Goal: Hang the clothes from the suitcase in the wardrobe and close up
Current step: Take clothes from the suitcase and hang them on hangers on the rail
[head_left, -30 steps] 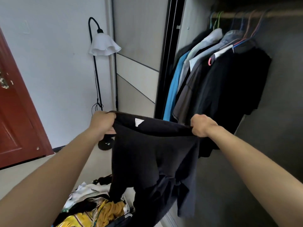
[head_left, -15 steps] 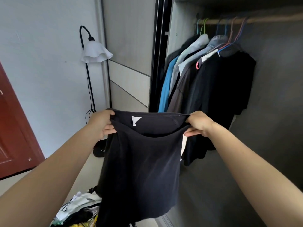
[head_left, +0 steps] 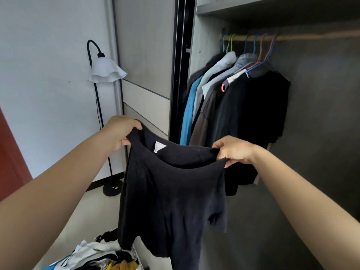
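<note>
A black t-shirt (head_left: 171, 195) with a white label inside its collar hangs in front of me. My left hand (head_left: 121, 131) grips its left shoulder and my right hand (head_left: 234, 151) pinches its right shoulder, holding the neck spread open. Behind it stands the open wardrobe (head_left: 321, 114), where several garments (head_left: 243, 106) hang on coloured hangers from a rail (head_left: 311, 37). A heap of mixed clothes (head_left: 101, 258) lies at the bottom left; the suitcase itself is hidden.
A black floor lamp (head_left: 106, 72) with a white frilled shade stands by the white wall on the left. The wardrobe's sliding door (head_left: 146, 65) is pushed left. A red-brown door (head_left: 11, 156) shows at the far left edge. The rail's right half carries no hangers.
The shirt has risen clear of the clothes heap and now hangs spread between both hands. The view has tilted up and the wardrobe shelf has come into sight.
</note>
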